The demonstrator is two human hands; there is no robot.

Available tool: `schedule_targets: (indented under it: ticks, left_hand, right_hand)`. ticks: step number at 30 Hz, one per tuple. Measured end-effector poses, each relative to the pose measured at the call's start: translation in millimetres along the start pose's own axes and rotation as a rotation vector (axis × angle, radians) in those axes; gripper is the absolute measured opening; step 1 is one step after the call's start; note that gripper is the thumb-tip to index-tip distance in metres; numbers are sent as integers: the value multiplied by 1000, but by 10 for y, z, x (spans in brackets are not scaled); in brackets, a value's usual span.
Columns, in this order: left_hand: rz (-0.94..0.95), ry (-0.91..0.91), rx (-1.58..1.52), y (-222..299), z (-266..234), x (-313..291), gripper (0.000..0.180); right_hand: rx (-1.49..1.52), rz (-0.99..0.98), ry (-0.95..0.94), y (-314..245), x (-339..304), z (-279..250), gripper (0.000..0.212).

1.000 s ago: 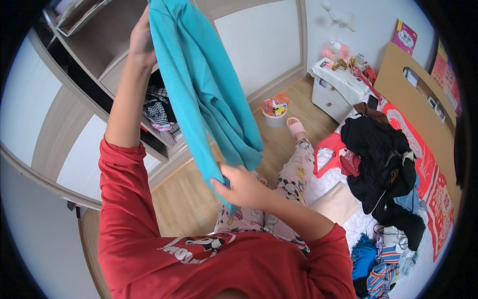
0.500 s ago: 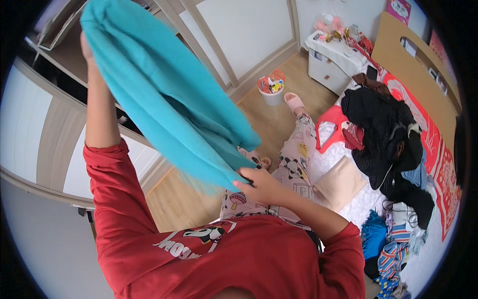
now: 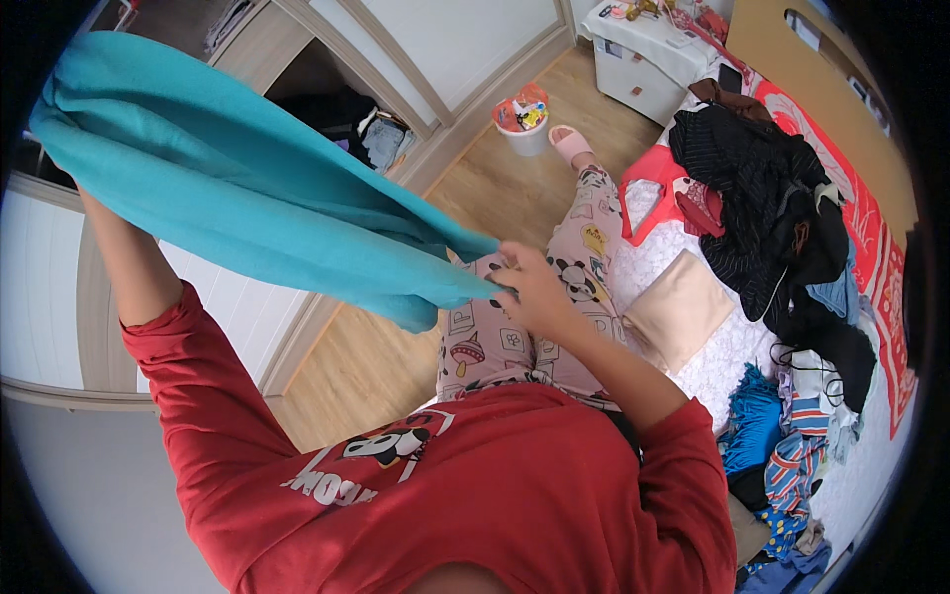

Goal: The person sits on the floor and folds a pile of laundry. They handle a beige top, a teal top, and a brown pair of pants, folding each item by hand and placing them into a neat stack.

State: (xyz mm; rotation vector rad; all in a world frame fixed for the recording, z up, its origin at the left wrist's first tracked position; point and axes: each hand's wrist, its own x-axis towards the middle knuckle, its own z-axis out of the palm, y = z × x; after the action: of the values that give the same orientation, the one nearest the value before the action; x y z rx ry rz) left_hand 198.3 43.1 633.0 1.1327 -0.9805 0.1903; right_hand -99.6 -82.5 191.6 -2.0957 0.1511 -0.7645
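Note:
A long, soft turquoise cloth [image 3: 228,188], scarf-like and folded lengthwise, stretches in the air from the upper left to the middle. My left forearm [image 3: 127,257] reaches up to its far left end. The cloth hides that hand's fingers, but this end is held up there. At the other end my right hand [image 3: 534,287] pinches the cloth's edge between thumb and fingers, just above my lap. The middle of the cloth sags in loose folds between the two hands.
To the right, the bed holds a folded beige cloth [image 3: 681,309], a heap of black clothes [image 3: 757,198], a red garment [image 3: 648,188] and a fringed blue cloth [image 3: 752,421]. Ahead stand a white-and-orange bin [image 3: 522,129] and a white bedside cabinet [image 3: 638,74]. An open wardrobe shelf [image 3: 341,124] holds clothes.
My left hand has moved left and down, swinging the cloth from steep to flatter and more stretched out. My right hand has risen slightly. The open wardrobe shelf has come into view.

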Motion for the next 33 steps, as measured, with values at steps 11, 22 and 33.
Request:
schedule_targets:
  ticks: [11,22,33]
  left_hand:
    - [-19,95,61,123,-184,0,35]
    - [-48,149,123,143,-347,18,34]
    - [-130,192,207,24,-539,-84,34]
  right_hand:
    - [362,168,-237,380,473,-26,24]
    - [456,201,-142,243,456,320,23]
    - [37,341,129,569,665,-633,19]
